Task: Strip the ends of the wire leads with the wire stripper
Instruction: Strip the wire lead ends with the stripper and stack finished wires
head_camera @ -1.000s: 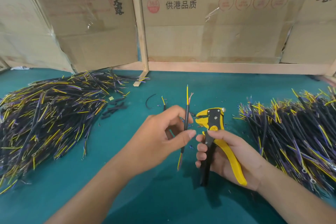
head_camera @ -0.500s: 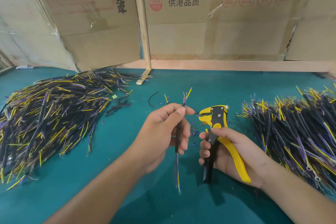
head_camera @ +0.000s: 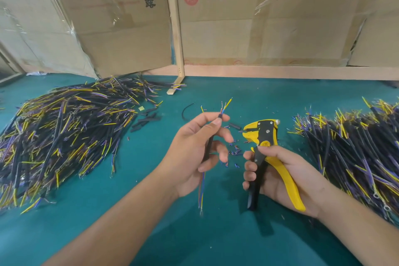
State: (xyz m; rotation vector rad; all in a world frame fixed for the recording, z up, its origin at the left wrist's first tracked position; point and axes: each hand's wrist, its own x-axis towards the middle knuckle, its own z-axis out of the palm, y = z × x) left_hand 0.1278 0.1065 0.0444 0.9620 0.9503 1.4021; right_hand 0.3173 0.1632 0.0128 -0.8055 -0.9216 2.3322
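Note:
My left hand [head_camera: 195, 153] pinches a black sheathed wire lead [head_camera: 209, 147] between thumb and fingers, held nearly upright. Its yellow, blue and bare-tipped ends fan out above my fingers, and thin coloured leads hang below my palm. My right hand [head_camera: 278, 177] grips the yellow and black wire stripper [head_camera: 262, 136] by its handles, jaws pointing up and left, a short gap away from the lead. The jaws hold nothing.
A large heap of wire leads [head_camera: 64, 136] covers the green table [head_camera: 151, 211] at the left, another heap [head_camera: 356, 153] at the right. Black sheath offcuts [head_camera: 146, 120] and small insulation scraps [head_camera: 234, 152] lie between. Cardboard boxes [head_camera: 259, 28] and a wooden post [head_camera: 177, 49] close off the back.
My left hand turned the lead in its fingers and slid it, so the fanned ends now poke out just above my thumb. The stripper stayed about where it was.

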